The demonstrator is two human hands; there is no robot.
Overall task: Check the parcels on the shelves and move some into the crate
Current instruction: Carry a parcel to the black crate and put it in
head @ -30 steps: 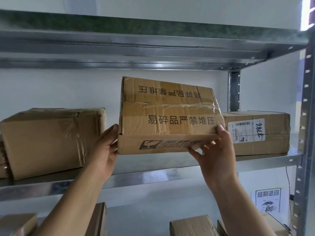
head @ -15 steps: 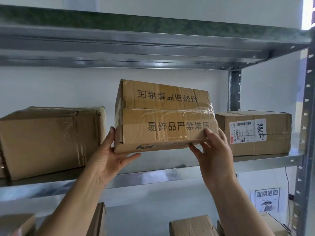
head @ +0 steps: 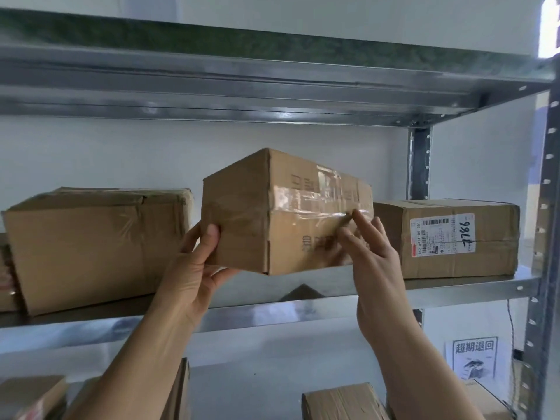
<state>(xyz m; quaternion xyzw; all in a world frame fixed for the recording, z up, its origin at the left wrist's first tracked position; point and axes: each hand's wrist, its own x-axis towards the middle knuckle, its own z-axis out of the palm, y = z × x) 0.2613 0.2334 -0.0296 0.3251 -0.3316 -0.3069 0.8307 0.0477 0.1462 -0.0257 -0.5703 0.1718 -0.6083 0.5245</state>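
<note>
A taped brown cardboard parcel (head: pixel 257 213) with printed characters is turned corner-first toward me, just above the metal shelf (head: pixel 333 301). My left hand (head: pixel 194 274) grips its lower left side, thumb on the front face and fingers underneath. My right hand (head: pixel 369 247) lies with straight fingers against the parcel's right face, over the tape; it is blurred. No crate is in view.
A large parcel (head: pixel 91 247) sits to the left on the same shelf, and a labelled parcel (head: pixel 448 237) marked 7786 to the right. More boxes (head: pixel 342 401) lie on the shelf below. A steel upright (head: pixel 542 237) stands at right, and another shelf (head: pixel 242 86) runs overhead.
The parcel has been rotated so that a corner now faces me instead of its long printed face. My right hand slid across that face, and my left hand shifted to the left side.
</note>
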